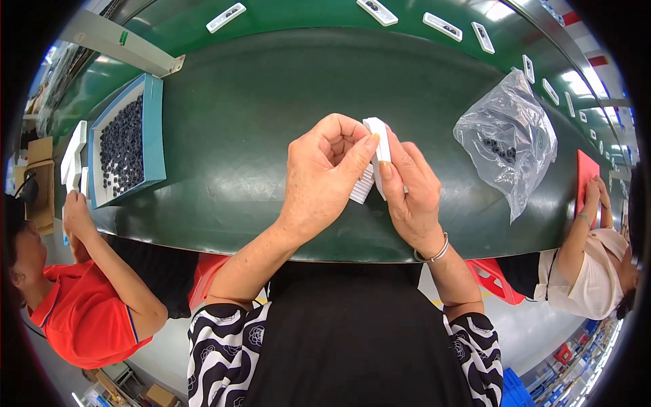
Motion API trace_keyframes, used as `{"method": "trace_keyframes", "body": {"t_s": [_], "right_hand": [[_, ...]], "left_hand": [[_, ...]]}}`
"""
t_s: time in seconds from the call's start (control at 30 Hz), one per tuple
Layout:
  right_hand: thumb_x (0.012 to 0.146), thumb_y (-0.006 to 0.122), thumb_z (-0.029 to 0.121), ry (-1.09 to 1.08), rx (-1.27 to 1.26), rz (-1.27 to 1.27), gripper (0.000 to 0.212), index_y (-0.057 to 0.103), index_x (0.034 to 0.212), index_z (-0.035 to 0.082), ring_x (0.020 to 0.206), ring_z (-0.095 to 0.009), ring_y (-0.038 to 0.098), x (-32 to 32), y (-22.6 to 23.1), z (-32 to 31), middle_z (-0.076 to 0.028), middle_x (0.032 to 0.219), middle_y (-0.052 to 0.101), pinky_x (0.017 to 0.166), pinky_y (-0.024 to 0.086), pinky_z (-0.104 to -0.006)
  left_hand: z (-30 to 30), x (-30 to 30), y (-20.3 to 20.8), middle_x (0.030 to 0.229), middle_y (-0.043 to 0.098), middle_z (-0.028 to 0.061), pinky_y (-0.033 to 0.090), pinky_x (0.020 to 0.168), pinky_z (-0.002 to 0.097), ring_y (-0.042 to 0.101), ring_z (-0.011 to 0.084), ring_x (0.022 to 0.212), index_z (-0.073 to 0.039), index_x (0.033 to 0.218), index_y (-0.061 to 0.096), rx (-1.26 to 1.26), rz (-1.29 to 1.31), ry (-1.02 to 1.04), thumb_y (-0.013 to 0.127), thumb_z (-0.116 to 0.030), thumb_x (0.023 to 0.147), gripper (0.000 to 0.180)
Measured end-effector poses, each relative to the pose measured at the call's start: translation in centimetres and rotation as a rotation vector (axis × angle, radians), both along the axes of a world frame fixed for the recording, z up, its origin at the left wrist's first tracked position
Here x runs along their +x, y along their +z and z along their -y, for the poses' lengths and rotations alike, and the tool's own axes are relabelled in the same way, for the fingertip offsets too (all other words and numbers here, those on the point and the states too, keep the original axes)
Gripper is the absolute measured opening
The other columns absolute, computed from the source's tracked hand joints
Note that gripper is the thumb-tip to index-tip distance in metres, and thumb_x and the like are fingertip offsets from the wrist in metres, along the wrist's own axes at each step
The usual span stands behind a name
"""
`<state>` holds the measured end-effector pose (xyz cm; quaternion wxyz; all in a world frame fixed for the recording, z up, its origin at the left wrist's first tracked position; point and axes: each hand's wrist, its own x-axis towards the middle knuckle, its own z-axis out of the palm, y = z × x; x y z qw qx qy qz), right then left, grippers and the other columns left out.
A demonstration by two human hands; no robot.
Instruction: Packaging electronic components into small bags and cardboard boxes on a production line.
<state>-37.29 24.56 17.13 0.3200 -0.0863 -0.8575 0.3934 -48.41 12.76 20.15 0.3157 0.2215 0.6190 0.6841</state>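
Observation:
Between my two hands, over the middle of the green table, is a narrow folded white paper or card piece (380, 144). My left hand (325, 169) pinches it with thumb and forefinger from the left. From the other side my right hand (413, 190) grips it, the thumb near its lower part and the fingers behind. Just below, partly hidden by my hands, a white ridged piece (362, 187) shows; whether it is joined to the held one I cannot tell.
A blue box (154, 129) of small black parts stands at left. On the right lies a clear plastic bag (505, 129) with some black parts. White trays (442, 27) line the far green strip. A metal post (122, 44) juts in at upper left. People sit on both sides.

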Motion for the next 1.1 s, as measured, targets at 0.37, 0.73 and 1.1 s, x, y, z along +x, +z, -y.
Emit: {"method": "trace_keyframes", "body": {"t_s": [0.37,0.73,1.1], "right_hand": [[0.073,0.083,0.016,0.329,0.403,-0.191,0.063,0.062,0.129,-0.002,0.097,-0.031,0.067,0.6,3.0,-4.8,-0.014,0.113,0.069,0.081,0.053,-0.0435],[0.091,0.068,0.004,-0.456,0.345,0.171,0.018,0.068,0.108,0.001,0.095,-0.033,0.066,7.1,-0.5,-8.1,-0.015,0.107,0.067,0.083,0.053,-0.0390],[0.092,0.065,0.009,-0.646,0.570,0.546,0.012,0.067,0.100,0.000,0.082,-0.037,0.065,7.6,-2.9,-14.5,-0.016,0.094,0.066,0.073,0.052,-0.0441]], "left_hand": [[-1.1,-3.5,0.2,0.107,0.067,0.0265,0.065,0.060,0.0428,0.073,0.0424,0.074,0.004,0.146,0.038,0.106,0.875,-0.701,0.037,-0.060,0.103,0.077],[-0.2,-0.8,-1.0,0.120,0.062,0.0162,0.061,0.078,0.0400,0.071,0.0310,0.092,-0.005,0.146,0.042,0.221,0.674,-0.425,0.059,-0.027,0.102,0.052],[-0.9,0.1,-1.5,0.112,0.063,0.0179,0.048,0.049,0.0325,0.063,0.0234,0.068,-0.009,0.141,0.043,0.400,0.878,-0.394,0.046,-0.034,0.107,0.042]]}}
